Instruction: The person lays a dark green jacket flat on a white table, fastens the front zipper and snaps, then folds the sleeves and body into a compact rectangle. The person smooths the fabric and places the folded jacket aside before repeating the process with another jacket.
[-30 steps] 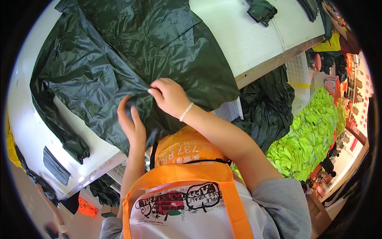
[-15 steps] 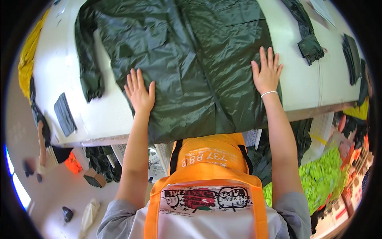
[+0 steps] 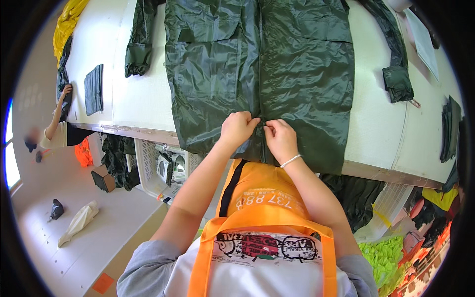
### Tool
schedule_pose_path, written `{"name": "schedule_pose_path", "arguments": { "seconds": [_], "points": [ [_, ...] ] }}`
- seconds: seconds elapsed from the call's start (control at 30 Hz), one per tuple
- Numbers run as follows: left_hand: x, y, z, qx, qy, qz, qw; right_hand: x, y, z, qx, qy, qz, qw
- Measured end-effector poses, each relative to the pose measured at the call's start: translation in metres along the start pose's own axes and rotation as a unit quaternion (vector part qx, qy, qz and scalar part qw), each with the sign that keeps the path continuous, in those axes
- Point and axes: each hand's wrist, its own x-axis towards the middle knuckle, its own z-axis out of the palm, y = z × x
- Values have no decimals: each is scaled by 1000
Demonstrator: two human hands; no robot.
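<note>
A dark green, shiny jacket (image 3: pixel 213 74) lies front side up on the white table, with flap pockets on both sides and a front opening down its middle. My left hand (image 3: pixel 239 130) is closed, pinching the fabric beside the front opening near the lower hem. Close against it on the right, my right hand (image 3: pixel 281 140) pinches the other side of the same opening. The fingertips of both hands almost meet; what exactly is between them is too small to make out. The sleeves (image 3: pixel 139 44) are spread out to either side, and the right sleeve's cuff (image 3: pixel 398 84) rests on the table.
Folded dark green pieces lie on the table (image 3: pixel 376 119), one stack (image 3: pixel 93 89) left and another (image 3: pixel 450 128) right. Yellow fabric (image 3: pixel 69 22) hangs at the far left, near another person's hand (image 3: pixel 66 90). White crates (image 3: pixel 147 166) and lime-green garments (image 3: pixel 381 262) are below the table edge.
Both hands have come from lying flat and spread on the jacket's sides to pinching together at its front opening. The jacket now lies straighter in view, and its two front edges meet.
</note>
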Motion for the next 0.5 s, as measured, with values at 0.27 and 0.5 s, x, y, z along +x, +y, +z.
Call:
{"name": "schedule_pose_path", "arguments": {
  "seconds": [0.27, 0.5],
  "points": [
    [-15, -6, 13, -345, -107, -64, 930, -4, -10, -7, 135, -10, -1, 991],
    [-24, 14, 15, -476, -38, -123, 870, 5, -1, -4, 189, -77, 67, 977]
  ]
}}
